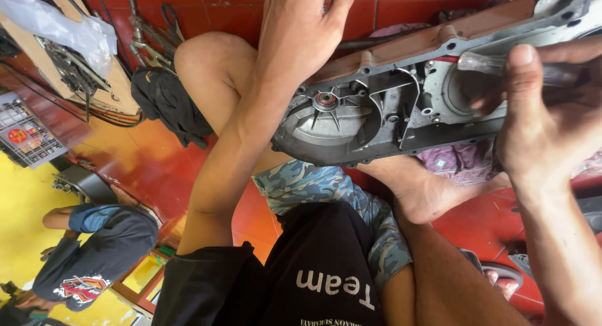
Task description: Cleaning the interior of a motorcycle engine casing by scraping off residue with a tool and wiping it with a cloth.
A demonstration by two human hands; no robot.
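Item: metal engine cover (401, 106), grey inside with a brown outer edge, lying tilted across the person's lap and bare foot (426, 191). All places below are given from this cover.

- Bearing (325, 101): round, red-ringed, seated in the ribbed round end of the cover nearest the knee (210, 59).
- Left hand (301, 31): on the cover's upper rim above the bearing, fingers spread and pressed flat, gripping nothing, steadying only.
- Right hand (545, 119): at the cover's far end, fingers closed around a clear-handled tool (495, 64) whose tip points into the round recess there. The tip itself is hidden behind the fingers.
- Purple cloth (461, 163): below the cover, just under its lower edge.
- Pliers and hand tools (150, 34): well away, beyond the knee on the red tiled floor (144, 156).
- Second person (94, 251): far off past the knee, crouched, not touching the cover.

Risks, as judged:
- The cover rests on leg and foot rather than a flat base; hard pressure from the tool could rock it, and the flat left palm may not stop a slide.
- A slipped tip could score the inner face or jab the bare foot beneath.
- A drop onto tile could chip the rim or jar the bearing.
- Loose small parts would roll off toward the cloth and be lost.
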